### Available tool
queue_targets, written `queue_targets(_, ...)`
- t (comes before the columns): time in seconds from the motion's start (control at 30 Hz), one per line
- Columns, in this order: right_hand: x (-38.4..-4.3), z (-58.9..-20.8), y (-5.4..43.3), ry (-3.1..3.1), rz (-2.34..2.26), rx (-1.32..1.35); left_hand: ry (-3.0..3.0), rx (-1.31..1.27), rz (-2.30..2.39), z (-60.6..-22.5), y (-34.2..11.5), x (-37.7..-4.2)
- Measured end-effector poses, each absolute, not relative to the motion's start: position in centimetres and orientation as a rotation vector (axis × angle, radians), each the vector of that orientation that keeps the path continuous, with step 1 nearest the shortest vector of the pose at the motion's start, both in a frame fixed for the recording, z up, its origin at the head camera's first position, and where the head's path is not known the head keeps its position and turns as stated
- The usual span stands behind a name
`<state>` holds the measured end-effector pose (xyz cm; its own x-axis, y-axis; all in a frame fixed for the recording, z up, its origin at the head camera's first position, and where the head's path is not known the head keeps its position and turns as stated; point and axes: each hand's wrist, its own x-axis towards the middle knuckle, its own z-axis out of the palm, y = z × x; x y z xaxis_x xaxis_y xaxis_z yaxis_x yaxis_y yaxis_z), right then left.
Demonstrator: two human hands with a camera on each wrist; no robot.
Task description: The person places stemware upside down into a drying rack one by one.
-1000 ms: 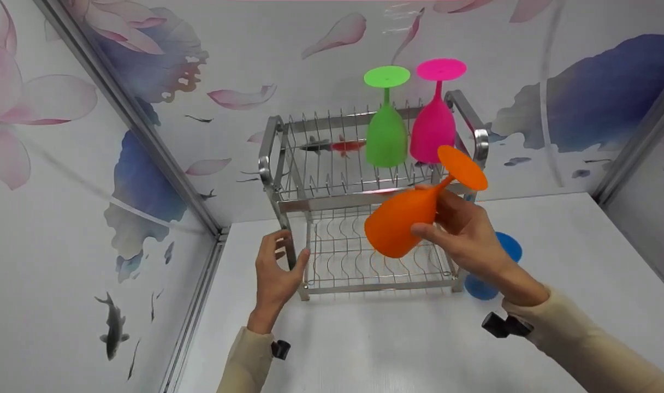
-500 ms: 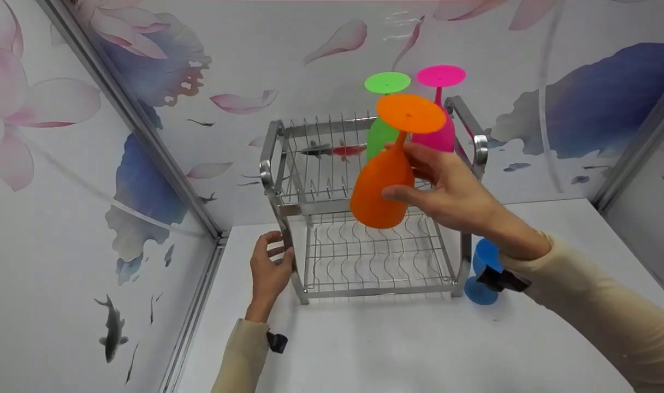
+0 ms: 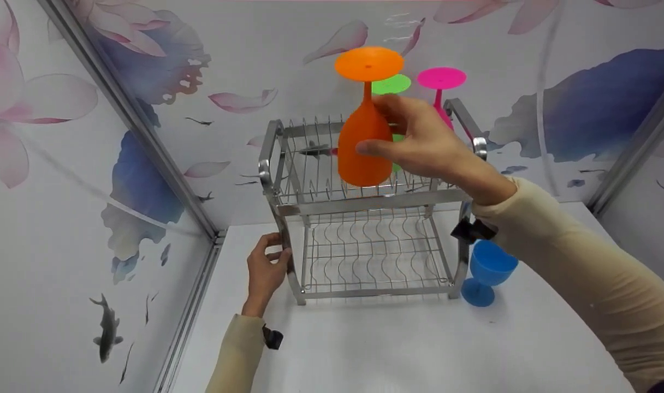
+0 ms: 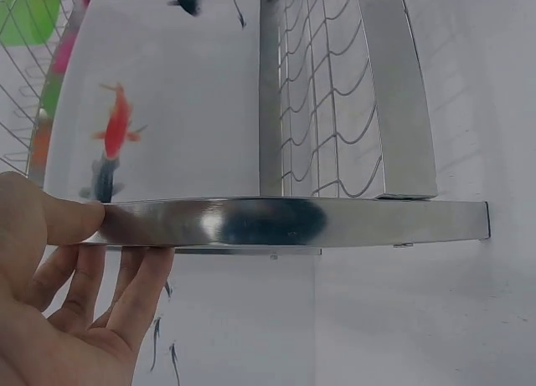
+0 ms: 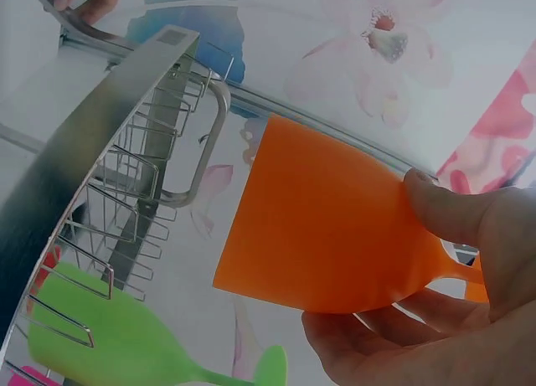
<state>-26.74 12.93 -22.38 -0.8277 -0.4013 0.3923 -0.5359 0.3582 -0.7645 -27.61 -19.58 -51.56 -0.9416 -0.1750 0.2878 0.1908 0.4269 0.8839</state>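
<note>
An orange plastic goblet [image 3: 365, 142] hangs upside down in my right hand [image 3: 419, 142], in front of the rack's upper tier. The thumb lies on its bowl and the fingers go round behind, below the foot. My left hand [image 3: 266, 270] holds the left upright of the metal dish rack [image 3: 359, 203]; in the left wrist view the thumb is on one side of the bar [image 4: 218, 222] and the fingers on the other. A green goblet [image 5: 109, 327] and a pink goblet [image 3: 441, 79] stand upside down on the upper tier, partly hidden by the right hand and the orange goblet.
A blue goblet [image 3: 490, 265] stands upright on the white table [image 3: 375, 349], just right of the rack. The lower wire shelf [image 3: 365, 251] sits beneath the upper tier. Walls printed with flowers and fish [image 3: 107, 333] rise at the left and back.
The right hand has moved up and left with the orange goblet, turning it from tilted to nearly upright with its foot on top. The left hand has closed onto the rack's left upright.
</note>
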Motion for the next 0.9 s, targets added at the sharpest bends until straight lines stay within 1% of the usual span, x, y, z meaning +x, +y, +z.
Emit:
queue_targets(0.27,-29.8,-21.7,10.9,-2.493,1.498,0.768,-2.353,-0.002,-1.514,-51.3,-19.7,-27.8)
queue_targets(0.4,-31.5,-21.9,9.7,-2.522,1.488,0.704,-2.369,-0.012,-1.481,-51.4,-19.7,-27.8)
queue_targets(0.57,-33.4,-22.6,8.4,-2.526,1.485,0.687,-2.393,-0.027,-1.424,-51.5,-19.5,-27.7)
queue_targets(0.9,-35.5,-24.2,7.0,-2.537,1.421,0.646,-2.4,-0.074,-1.325,-51.4,-19.4,-27.7)
